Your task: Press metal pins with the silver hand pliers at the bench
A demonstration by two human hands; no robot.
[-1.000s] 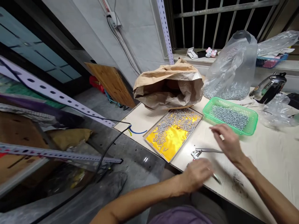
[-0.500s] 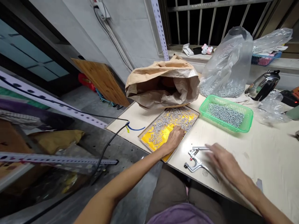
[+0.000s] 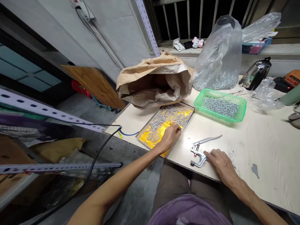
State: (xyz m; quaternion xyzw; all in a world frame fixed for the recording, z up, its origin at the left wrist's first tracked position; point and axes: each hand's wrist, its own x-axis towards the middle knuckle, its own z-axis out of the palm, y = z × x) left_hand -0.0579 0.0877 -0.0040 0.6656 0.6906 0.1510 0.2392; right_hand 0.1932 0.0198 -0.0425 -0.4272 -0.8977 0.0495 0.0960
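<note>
My left hand is over the near right edge of a shallow tray, its fingers curled together; anything between the fingertips is too small to make out. Many small silvery metal pins lie scattered on the tray's yellow lining. On the tabletop to the right are metal hand pliers with a C-shaped jaw, a spring and a red part. One long handle points away to the right. My right hand covers the other handle, thumb against the tool and fingers closed over it.
Behind the tray a large brown paper sack gapes open. A green plastic basket of metal pins stands to the right, before a clear plastic bag. A kettle is farther right. The black cable hangs by the table's left edge.
My right hand has come down onto the pliers' lower handle, and the pliers have turned on the table. My left hand stays at the tray. The view has shifted slightly.
</note>
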